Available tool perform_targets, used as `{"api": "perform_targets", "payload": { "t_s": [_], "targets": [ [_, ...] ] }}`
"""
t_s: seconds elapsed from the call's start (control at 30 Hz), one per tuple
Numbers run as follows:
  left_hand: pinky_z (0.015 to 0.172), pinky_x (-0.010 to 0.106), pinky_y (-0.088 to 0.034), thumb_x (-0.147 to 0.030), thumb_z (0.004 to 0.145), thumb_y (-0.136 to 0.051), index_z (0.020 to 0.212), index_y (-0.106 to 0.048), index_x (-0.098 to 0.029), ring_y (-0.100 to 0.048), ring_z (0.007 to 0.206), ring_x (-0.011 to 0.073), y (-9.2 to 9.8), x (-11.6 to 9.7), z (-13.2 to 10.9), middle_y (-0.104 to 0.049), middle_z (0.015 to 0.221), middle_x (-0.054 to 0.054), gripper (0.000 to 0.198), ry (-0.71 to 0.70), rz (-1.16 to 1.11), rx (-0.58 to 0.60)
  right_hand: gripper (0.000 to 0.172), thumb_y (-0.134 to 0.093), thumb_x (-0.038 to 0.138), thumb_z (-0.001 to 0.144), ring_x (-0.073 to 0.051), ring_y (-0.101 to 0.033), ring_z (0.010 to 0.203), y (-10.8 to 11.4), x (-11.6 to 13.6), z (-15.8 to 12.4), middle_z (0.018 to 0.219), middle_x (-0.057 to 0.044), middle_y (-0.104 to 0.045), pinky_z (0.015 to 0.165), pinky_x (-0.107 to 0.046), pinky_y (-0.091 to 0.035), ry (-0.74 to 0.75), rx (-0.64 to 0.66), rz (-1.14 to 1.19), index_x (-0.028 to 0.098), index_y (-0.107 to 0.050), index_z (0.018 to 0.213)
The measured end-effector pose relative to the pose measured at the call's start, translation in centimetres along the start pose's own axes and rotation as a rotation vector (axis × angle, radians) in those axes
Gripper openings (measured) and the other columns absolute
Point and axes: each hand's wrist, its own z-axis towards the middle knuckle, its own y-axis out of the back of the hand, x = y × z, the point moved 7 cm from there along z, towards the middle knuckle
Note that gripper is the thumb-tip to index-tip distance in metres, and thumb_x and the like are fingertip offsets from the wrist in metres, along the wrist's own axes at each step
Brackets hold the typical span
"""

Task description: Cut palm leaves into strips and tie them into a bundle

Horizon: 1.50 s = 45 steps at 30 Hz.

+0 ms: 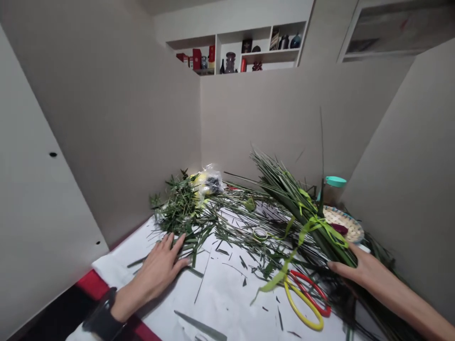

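My left hand (161, 265), with a dark band at the wrist, lies with fingers spread on the white paper (216, 303), at the edge of a heap of cut green leaves (181, 203). On the right, my right hand (359, 263) is wrapped round the lower part of a thick bundle of long green leaves (295, 194). A bright green ribbon (309, 227) is tied round this bundle, and one loose end hangs down to the paper. Scissors with one red and one yellow handle (302, 300) lie just left of my right hand, their blades hidden under leaves.
Behind the bundle are a round woven basket (355, 232) and a container with a turquoise lid (336, 181). A clear plastic bag (209, 182) sits at the back. A ribbon roll (260, 233) lies mid-table among scattered stems. Grey panels (270, 113) enclose the table.
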Motion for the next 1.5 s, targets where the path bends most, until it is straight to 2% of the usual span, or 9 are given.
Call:
{"api": "perform_targets", "payload": {
  "t_s": [0.2,0.3,0.37,0.5,0.63,0.87,1.1,1.3,1.5],
  "targets": [
    [0.089,0.039,-0.053,-0.061,0.092,-0.034,0.125,-0.067,-0.018,-0.072,0.096,0.0306,7.3,2.2,3.9,-0.077,0.111,0.009,0.063,0.032,-0.102,-0.129,0.059,-0.063,0.051,0.064,-0.035,-0.069,0.097,0.0,2.5,0.2,0.107,-0.009,-0.075,0.084,-0.039,-0.054,-0.023,0.071,0.025,0.018,-0.066,0.112],
    [0.107,0.044,-0.04,-0.057,0.094,-0.035,0.14,-0.05,-0.01,-0.054,0.127,0.0334,9.9,4.0,8.5,-0.059,0.139,0.017,0.067,0.078,-0.093,-0.249,0.063,-0.063,0.049,0.064,-0.035,-0.069,0.094,-0.3,3.4,0.1,0.105,-0.009,-0.076,0.082,-0.04,-0.054,-0.029,0.075,0.012,0.015,-0.065,0.117],
    [0.108,0.052,-0.037,-0.055,0.095,-0.04,0.146,-0.037,-0.009,-0.047,0.133,0.0346,9.7,4.6,11.4,-0.048,0.147,0.022,0.069,0.115,-0.082,-0.262,0.063,-0.062,0.047,0.065,-0.034,-0.069,0.094,-0.7,3.9,0.0,0.106,-0.01,-0.075,0.082,-0.04,-0.053,-0.026,0.09,0.011,0.014,-0.063,0.119],
    [0.09,0.05,-0.052,-0.049,0.092,-0.055,0.134,-0.051,-0.019,-0.063,0.106,0.027,5.8,3.5,14.0,-0.061,0.127,0.013,0.052,0.09,-0.067,-0.155,0.055,-0.061,0.043,0.069,-0.035,-0.065,0.107,-1.6,3.9,-0.4,0.114,-0.012,-0.072,0.092,-0.041,-0.049,0.002,0.144,0.01,0.015,-0.062,0.116],
    [0.084,0.045,-0.055,-0.041,0.091,-0.059,0.131,-0.052,-0.019,-0.064,0.098,0.0236,3.4,1.2,12.2,-0.062,0.12,0.01,0.046,0.022,-0.012,-0.17,0.059,-0.061,0.044,0.07,-0.036,-0.059,0.119,-1.9,3.0,-0.3,0.119,-0.014,-0.07,0.1,-0.043,-0.045,0.014,0.164,0.003,0.016,-0.059,0.121],
    [0.09,0.046,-0.048,-0.007,0.086,-0.046,0.123,-0.059,-0.017,-0.054,0.112,0.0311,4.2,-3.8,7.0,-0.056,0.122,0.017,0.04,-0.182,0.097,-0.329,0.061,-0.059,0.044,0.069,-0.035,-0.065,0.107,-1.9,3.6,0.2,0.121,-0.014,-0.07,0.092,-0.041,-0.049,-0.018,0.137,-0.006,0.014,-0.057,0.122],
    [0.092,0.043,-0.044,0.006,0.077,-0.042,0.118,-0.065,-0.019,-0.056,0.111,0.0271,1.2,-9.9,5.2,-0.061,0.129,0.013,0.053,-0.487,0.147,-0.205,0.067,-0.058,0.043,0.069,-0.033,-0.063,0.11,-2.3,5.9,0.6,0.124,-0.015,-0.067,0.096,-0.043,-0.045,0.002,0.135,0.011,0.01,-0.052,0.128],
    [0.099,0.056,-0.041,-0.012,0.088,-0.049,0.125,-0.063,-0.017,-0.057,0.116,0.0336,3.0,-8.9,9.1,-0.064,0.126,0.017,0.04,-0.414,0.162,-0.17,0.044,-0.059,0.031,0.07,-0.028,-0.067,0.094,-4.2,9.8,1.2,0.106,-0.008,-0.073,0.083,-0.035,-0.048,0.082,0.19,0.023,0.017,-0.057,0.112],
    [0.112,0.066,-0.025,-0.043,0.087,-0.053,0.149,-0.037,-0.037,-0.041,0.139,0.0384,2.9,-5.9,-0.3,-0.047,0.152,0.009,0.064,-0.509,0.069,-0.178,0.041,-0.058,0.025,0.07,-0.026,-0.065,0.083,-5.9,12.2,1.6,0.095,-0.007,-0.073,0.075,-0.034,-0.047,0.141,0.226,0.051,0.018,-0.055,0.11]
  ]
}}
